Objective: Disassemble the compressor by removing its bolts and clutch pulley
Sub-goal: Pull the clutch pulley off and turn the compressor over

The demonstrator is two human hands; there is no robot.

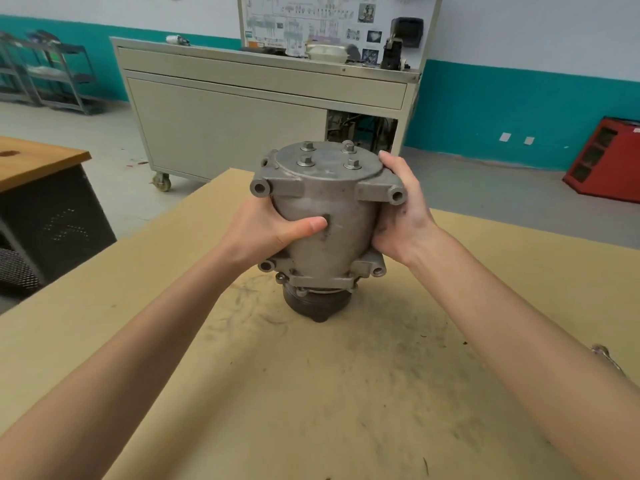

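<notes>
Nearest, below both sets of fingers, the table (pixel 311 393) is covered with brown board that carries dark grease marks. Between the fingers stands the compressor (pixel 329 209), upright, with its clutch pulley (pixel 317 303) turned down toward the board. I cannot tell if the pulley rests on the board or hangs just above it.

The left hand (pixel 266 230) grips the housing, its thumb lying across the front and its other fingers hidden behind the body. The right hand (pixel 401 209), stained with grease, holds the opposite side, and its fingers reach up to the rim of the top cover. Just beyond these fingertips, four bolts (pixel 352 164) sit in the cover, all in place, so the disassembly seems not yet started.

Far behind the fingers stands a grey cabinet on wheels (pixel 225 126).

The risk, I think, is slipping: the metal is smooth and the palms are greasy. Also the pulley is narrower than the body, so the compressor may tip over when a bolt is turned with force.
</notes>
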